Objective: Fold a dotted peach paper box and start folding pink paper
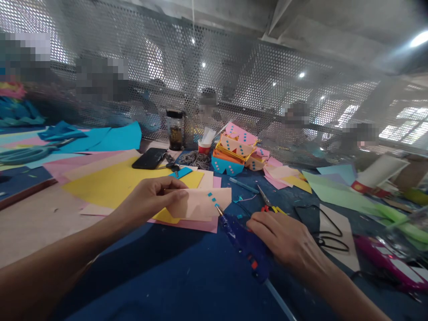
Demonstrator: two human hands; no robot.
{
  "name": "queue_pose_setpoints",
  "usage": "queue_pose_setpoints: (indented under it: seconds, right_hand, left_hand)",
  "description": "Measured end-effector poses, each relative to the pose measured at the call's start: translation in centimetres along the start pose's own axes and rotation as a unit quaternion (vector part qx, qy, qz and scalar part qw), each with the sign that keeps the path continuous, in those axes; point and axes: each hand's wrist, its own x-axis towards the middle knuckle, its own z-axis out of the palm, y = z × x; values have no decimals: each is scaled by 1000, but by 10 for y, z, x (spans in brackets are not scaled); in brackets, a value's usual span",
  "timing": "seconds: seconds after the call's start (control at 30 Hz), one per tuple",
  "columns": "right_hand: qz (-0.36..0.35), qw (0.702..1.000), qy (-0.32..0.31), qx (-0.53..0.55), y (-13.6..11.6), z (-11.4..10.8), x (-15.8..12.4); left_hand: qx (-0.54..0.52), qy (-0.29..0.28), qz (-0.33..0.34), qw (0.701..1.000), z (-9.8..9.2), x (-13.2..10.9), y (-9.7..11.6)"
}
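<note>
My left hand [165, 192] pinches the left end of a folded peach paper piece [197, 205], raised over the stacked sheets. Small blue squares [212, 199] lie in a slanting row near its right end. My right hand [284, 236] is closed round a dark blue hot glue gun [244, 240]; its metal tip is at the lowest blue square, and I cannot tell if they touch. A clear glue stick [280, 298] sticks out of the gun's back end. Just beyond my right hand lie scissors [265, 198] with red and yellow handles.
Yellow paper sheets [103, 183] lie at left, with a black phone [150, 158] and keys behind. Decorated paper pieces [228, 166] are stacked at the back, near a lidded jar [175, 129]. At right are a black cord [329, 234] and a magenta device [389, 263].
</note>
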Motion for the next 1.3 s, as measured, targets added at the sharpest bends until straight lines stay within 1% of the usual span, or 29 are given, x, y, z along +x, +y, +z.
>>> queue_pose_setpoints:
  seconds: [0.17, 0.4, 0.53, 0.7, 0.8, 1.1, 1.3]
  right_hand:
    - [-8, 1000, 1, -1, 0, -2, 0]
    - [-16, 999, -27, 15, -1, 1, -4]
    - [-25, 999, -32, 15, -3, 4, -6]
    - [-32, 999, -26, 17, -5, 4, -7]
    - [-33, 999, -33, 11, -5, 4, -7]
    - [-60, 997, -51, 11, -10, 7, -5]
    - [-65, 996, -50, 22, -12, 2, -2]
  left_hand:
    - [5, -5, 1, 1000, -2, 2, -1]
    - [-9, -52, -3, 999, -5, 3, -3]
    - [0, -65, 3, 998, -8, 4, 1]
    - [27, -64, 10, 998, -13, 5, 9]
    - [33, -64, 12, 997, -16, 5, 9]
    - [63, -105, 11, 992, -25, 3, 11]
    - [87, -128, 22, 988, -31, 2, 14]
